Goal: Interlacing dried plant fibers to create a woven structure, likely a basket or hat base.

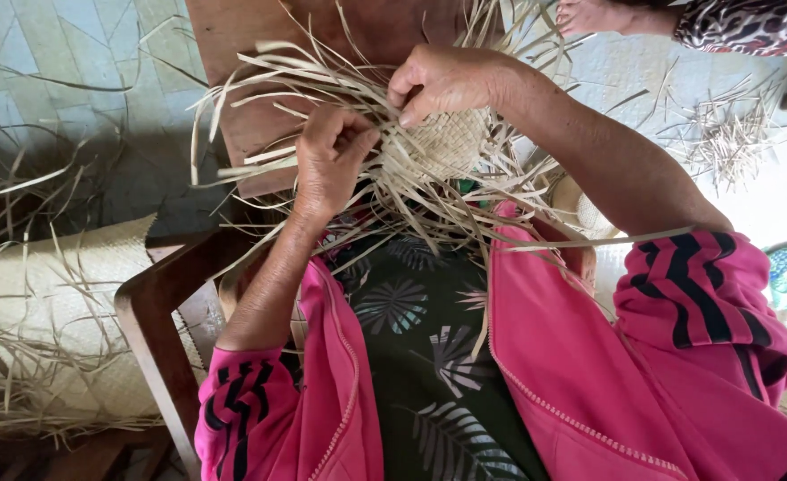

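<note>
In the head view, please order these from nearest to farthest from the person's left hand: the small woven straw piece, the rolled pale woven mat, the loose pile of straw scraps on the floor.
1. Small woven straw piece, just right of the left hand.
2. Rolled pale woven mat, lower left.
3. Loose pile of straw scraps, far right.

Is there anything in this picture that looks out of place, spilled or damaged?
Nothing looks damaged. Loose straw scraps lie scattered on the floor at the upper right, like trimmings. Both hands, left hand and right hand, hold the woven straw piece, whose unwoven strips stick out in all directions.
</note>
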